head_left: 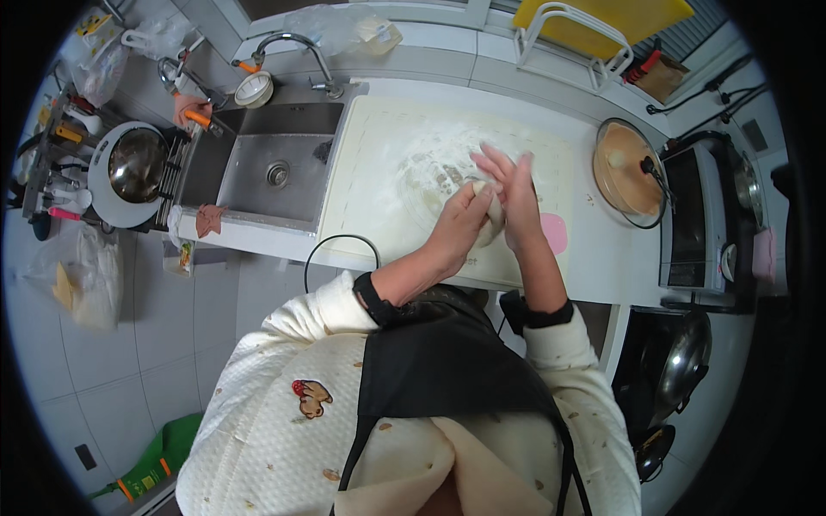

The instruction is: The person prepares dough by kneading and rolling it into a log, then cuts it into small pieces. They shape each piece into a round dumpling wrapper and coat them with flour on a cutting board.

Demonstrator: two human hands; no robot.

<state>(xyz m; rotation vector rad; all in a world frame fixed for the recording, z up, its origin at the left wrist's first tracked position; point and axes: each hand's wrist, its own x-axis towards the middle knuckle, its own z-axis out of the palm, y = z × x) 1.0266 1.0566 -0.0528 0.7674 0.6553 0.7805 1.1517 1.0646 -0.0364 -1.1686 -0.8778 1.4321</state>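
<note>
a white table is running along the wall, and a cream mat is covering much of it. flour is spreading in a loose patch over the mat's middle. the dough is sitting between the two hands, near the mat's front edge; whether it is touching the mat is hard to tell. the left hand is holding it, its fingers curling around the lump. the right hand is lying alongside, its fingers pointing up and away, loose and grasping nothing, its palm facing the dough. a pink scraper is lying flat just right of the right hand. further right, a bowl is standing under a glass lid, and an oven is filling the corner beyond. left of the mat, a steel sink is lying below a curved tap. at the back, a white rack is holding a yellow board. down on the left, a clear bag is hanging above grey tiles.
</note>
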